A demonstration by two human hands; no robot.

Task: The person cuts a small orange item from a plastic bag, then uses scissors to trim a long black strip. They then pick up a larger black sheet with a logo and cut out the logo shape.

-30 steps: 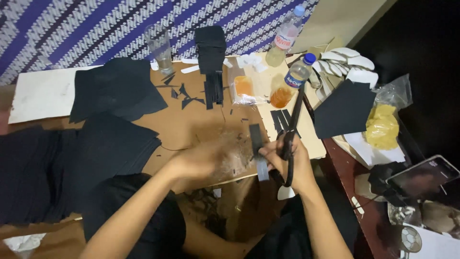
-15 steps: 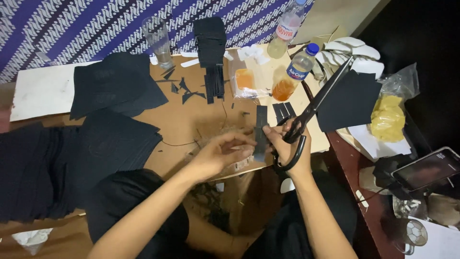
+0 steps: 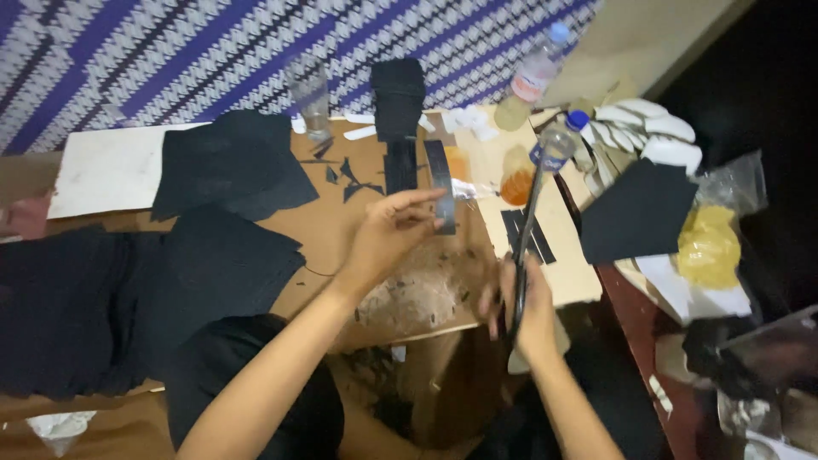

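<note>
A cardboard-covered surface [image 3: 324, 247] was seen littered with black sheets [image 3: 234, 162] at the upper left and a larger dark stack [image 3: 128, 290] at the left edge. A white board [image 3: 106, 175] lay beyond them, and a clear glass [image 3: 308, 94] stood near the patterned cloth [image 3: 213, 51] at the back. A black holder [image 3: 398, 98] was set upright at the middle back, with small black offcuts [image 3: 354, 179] scattered beside it. To the right, two plastic bottles [image 3: 532, 81] were placed near a small orange-filled cup [image 3: 516, 183], with white curved pieces [image 3: 652, 128] and a yellow bag [image 3: 707, 247] further right. Cut black strips [image 3: 524, 234] lay on a pale board [image 3: 562, 255], just beside a large black sheet [image 3: 639, 213].

The left hand [image 3: 388, 238] was raised over the surface, its fingers pinched on a narrow black strip [image 3: 441, 187], which was held upright above the cardboard. The right hand [image 3: 524, 302] was closed around the handles of scissors [image 3: 524, 230], whose blades were pointed away toward the bottles. The blades appeared closed, though blur left this uncertain. The scissors and the strip were kept apart, with the cut strips lying between and behind them.
</note>
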